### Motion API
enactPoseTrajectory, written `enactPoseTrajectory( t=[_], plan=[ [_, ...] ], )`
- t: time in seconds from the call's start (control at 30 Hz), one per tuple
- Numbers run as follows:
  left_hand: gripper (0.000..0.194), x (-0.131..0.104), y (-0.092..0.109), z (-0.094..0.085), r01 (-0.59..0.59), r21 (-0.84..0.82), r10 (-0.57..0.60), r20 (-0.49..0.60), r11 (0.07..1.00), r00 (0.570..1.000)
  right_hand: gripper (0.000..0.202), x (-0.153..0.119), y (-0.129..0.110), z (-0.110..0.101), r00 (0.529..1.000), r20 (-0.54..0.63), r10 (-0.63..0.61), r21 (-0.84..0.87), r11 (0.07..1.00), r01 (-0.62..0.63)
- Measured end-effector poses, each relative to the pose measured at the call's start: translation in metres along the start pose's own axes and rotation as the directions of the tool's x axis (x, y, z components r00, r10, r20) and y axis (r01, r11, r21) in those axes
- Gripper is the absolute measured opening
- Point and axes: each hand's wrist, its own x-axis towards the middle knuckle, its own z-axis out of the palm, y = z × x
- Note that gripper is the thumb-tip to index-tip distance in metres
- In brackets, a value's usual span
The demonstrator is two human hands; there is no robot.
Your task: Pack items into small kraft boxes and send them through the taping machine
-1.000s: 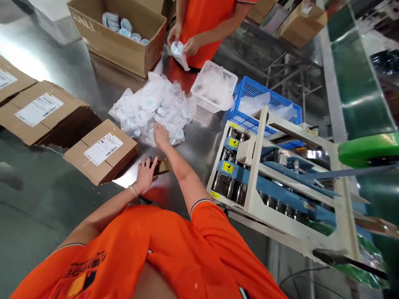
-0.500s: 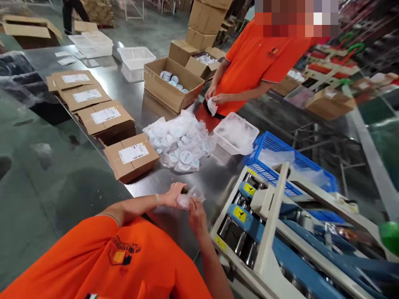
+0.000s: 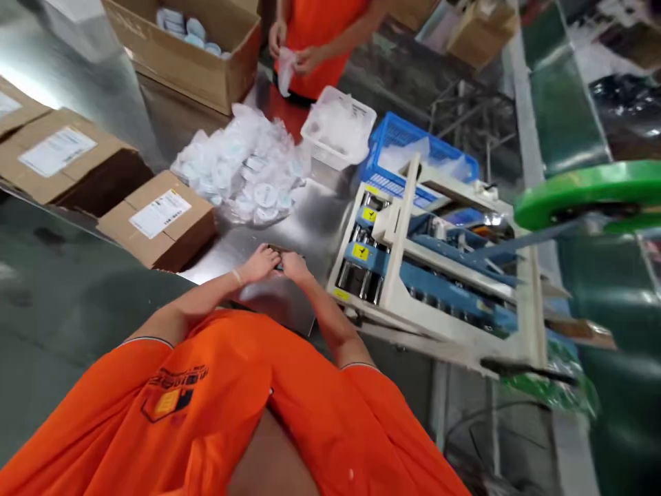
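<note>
My left hand (image 3: 262,263) and my right hand (image 3: 294,266) are close together over the near edge of the metal table (image 3: 323,210). Both have their fingers closed on a small, dark, flat item (image 3: 279,259) between them, mostly covered by the fingers and too small to name. Beyond them lies a pile of clear bags with round white pieces (image 3: 248,169). To the left of my hands sits a closed cardboard box with a white label (image 3: 160,220).
More labelled boxes (image 3: 67,155) stand at the left. An open carton (image 3: 191,58), a white basket (image 3: 338,127) and a blue crate (image 3: 392,141) are farther back. A roller machine (image 3: 407,248) stands close on the right. Across the table, a person's hands (image 3: 297,58) hold a plastic bag.
The view has swung right and down. The clear bag that was between my hands no longer shows there; a dark flat item does. My hands have come closer together.
</note>
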Motion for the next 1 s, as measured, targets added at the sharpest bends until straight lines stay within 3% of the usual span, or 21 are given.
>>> enactPoseTrajectory(
  t=[0.07, 0.13, 0.2, 0.23, 0.3, 0.4, 0.53, 0.57, 0.6, 0.7, 0.83, 0.9, 1.0],
  plan=[
    [0.036, 0.002, -0.001, -0.002, -0.008, 0.010, 0.008, 0.015, 1.000, 1.000, 0.025, -0.018, 0.015, -0.009, 0.984, -0.134, 0.117, 0.001, 0.993, -0.118],
    [0.038, 0.002, 0.002, -0.005, 0.002, 0.020, -0.002, 0.027, 1.000, 1.000, 0.028, -0.030, 0.029, -0.018, 0.920, -0.293, 0.262, 0.058, 0.965, -0.257],
    [0.042, 0.000, 0.006, -0.007, 0.035, 0.034, -0.036, 0.042, 0.999, 0.998, 0.023, -0.032, 0.036, -0.019, 0.854, -0.331, 0.401, 0.171, 0.916, -0.364],
    [0.043, -0.001, 0.009, -0.009, 0.053, 0.041, -0.055, 0.049, 0.998, 0.997, 0.020, -0.030, 0.037, -0.016, 0.848, -0.297, 0.439, 0.232, 0.895, -0.382],
    [0.048, -0.001, 0.012, -0.011, 0.075, 0.052, -0.078, 0.057, 0.996, 0.995, 0.019, -0.025, 0.037, -0.005, 0.870, -0.246, 0.427, 0.336, 0.879, -0.337],
    [0.055, 0.001, 0.014, -0.014, 0.104, 0.066, -0.108, 0.060, 0.992, 0.992, 0.018, -0.027, 0.042, 0.007, 0.874, -0.308, 0.377, 0.401, 0.884, -0.241],
    [0.058, 0.001, 0.010, -0.013, 0.119, 0.051, -0.122, 0.062, 0.992, 0.991, 0.014, -0.045, 0.060, 0.006, 0.748, -0.445, 0.492, 0.499, 0.830, -0.249],
    [0.058, 0.001, 0.010, -0.012, 0.112, 0.044, -0.115, 0.059, 0.993, 0.992, 0.013, -0.045, 0.062, 0.007, 0.749, -0.435, 0.500, 0.532, 0.814, -0.235],
    [0.059, 0.001, 0.009, -0.011, 0.106, 0.037, -0.108, 0.054, 0.994, 0.993, 0.011, -0.042, 0.062, 0.009, 0.783, -0.396, 0.480, 0.547, 0.808, -0.219],
    [0.056, 0.003, 0.007, -0.007, 0.098, 0.002, -0.098, 0.035, 0.995, 0.995, 0.001, -0.017, 0.051, 0.021, 0.919, -0.209, 0.335, 0.508, 0.840, -0.190],
    [0.044, 0.003, -0.007, -0.001, 0.087, -0.187, -0.088, 0.002, 0.978, 0.996, 0.010, -0.006, 0.037, 0.027, 0.981, -0.133, 0.140, 0.326, 0.941, -0.090],
    [0.037, -0.003, -0.024, 0.001, 0.073, -0.419, -0.099, -0.040, 0.905, 0.994, 0.008, -0.020, 0.041, 0.025, 0.994, -0.107, -0.007, 0.210, 0.977, 0.030],
    [0.043, -0.014, -0.051, 0.008, 0.086, -0.736, -0.283, -0.148, 0.671, 0.948, 0.009, -0.044, 0.052, 0.022, 0.992, -0.033, -0.123, 0.116, 0.985, 0.126]
  ],
)
